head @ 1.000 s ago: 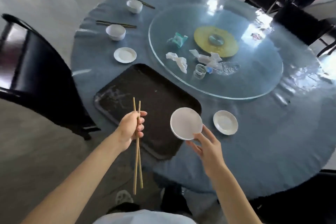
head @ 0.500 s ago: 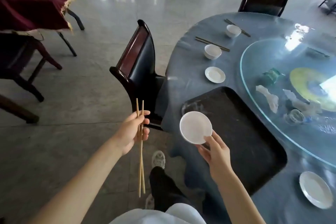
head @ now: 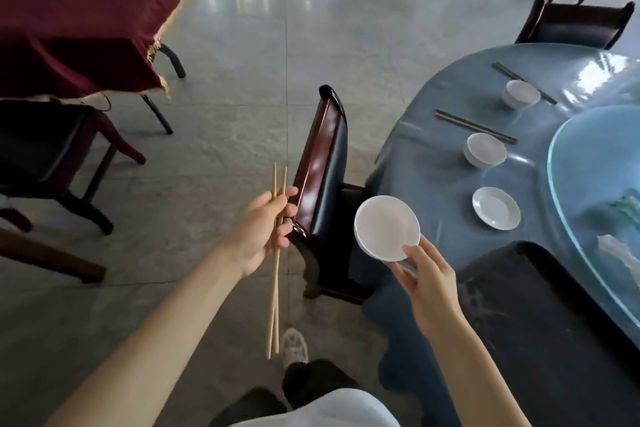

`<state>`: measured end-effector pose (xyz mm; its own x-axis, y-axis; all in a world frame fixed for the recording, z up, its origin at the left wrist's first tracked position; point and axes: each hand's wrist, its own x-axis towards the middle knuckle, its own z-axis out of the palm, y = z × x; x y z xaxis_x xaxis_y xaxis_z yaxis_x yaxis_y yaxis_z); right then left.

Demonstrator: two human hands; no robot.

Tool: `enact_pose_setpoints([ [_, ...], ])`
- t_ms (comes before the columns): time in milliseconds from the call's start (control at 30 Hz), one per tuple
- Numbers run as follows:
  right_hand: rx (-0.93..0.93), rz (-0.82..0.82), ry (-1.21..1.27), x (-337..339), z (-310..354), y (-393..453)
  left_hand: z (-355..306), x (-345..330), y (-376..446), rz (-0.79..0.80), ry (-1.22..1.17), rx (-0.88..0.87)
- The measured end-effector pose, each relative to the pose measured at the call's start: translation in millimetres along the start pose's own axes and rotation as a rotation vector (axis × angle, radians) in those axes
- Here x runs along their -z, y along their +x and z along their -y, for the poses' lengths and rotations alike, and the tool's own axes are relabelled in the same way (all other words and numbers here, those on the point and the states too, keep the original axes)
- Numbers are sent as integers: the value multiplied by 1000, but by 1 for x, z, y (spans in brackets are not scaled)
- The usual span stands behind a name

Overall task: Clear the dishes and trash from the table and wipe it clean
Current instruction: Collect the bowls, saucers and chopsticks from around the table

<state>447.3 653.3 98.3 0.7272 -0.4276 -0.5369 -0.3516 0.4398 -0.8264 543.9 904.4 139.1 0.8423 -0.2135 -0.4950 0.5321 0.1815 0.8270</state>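
My left hand (head: 263, 232) grips a pair of light wooden chopsticks (head: 275, 288) held upright over the floor. My right hand (head: 427, 277) holds a small stack of white dishes (head: 386, 227) by its rim, just off the table's left edge. On the blue-covered round table (head: 429, 184) lie a white saucer (head: 496, 208), two white bowls (head: 486, 150) (head: 520, 94) and two pairs of dark chopsticks (head: 476, 126) (head: 524, 81). A black tray (head: 540, 322) sits at the near edge. Crumpled tissue (head: 618, 250) lies on the glass turntable (head: 568, 204).
A dark chair (head: 322, 184) stands between my hands, its back against the table. To the left are another chair (head: 48, 156) and a table with a maroon cloth (head: 79, 17). More chairs (head: 575, 24) stand behind. My shoe (head: 294, 347) is on the tiled floor.
My view has swung left, away from the table toward the floor and chair. Both hands kept their hold and now hang beside the table's left edge instead of over the tray.
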Motion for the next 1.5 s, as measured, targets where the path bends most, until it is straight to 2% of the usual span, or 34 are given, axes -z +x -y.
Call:
enact_pose_setpoints([
  [167,-3,-23,20,-67,18,27,-43,51,57,111,-50,46],
  [300,6,-72,51,-117,27,54,-72,90,114,133,-57,101],
  [567,39,-209,147,-229,43,103,-152,156,227,236,31,224],
  [733,67,-301,248,-282,63,124,-203,168,294,322,123,233],
  [1000,109,-466,399,-317,91,188,-246,100,420,567,247,288],
  [1233,133,-630,597,-313,122,266,-270,8,521,671,329,345],
  [1500,177,-829,736,-293,163,317,-274,-115,600,769,527,305],
])
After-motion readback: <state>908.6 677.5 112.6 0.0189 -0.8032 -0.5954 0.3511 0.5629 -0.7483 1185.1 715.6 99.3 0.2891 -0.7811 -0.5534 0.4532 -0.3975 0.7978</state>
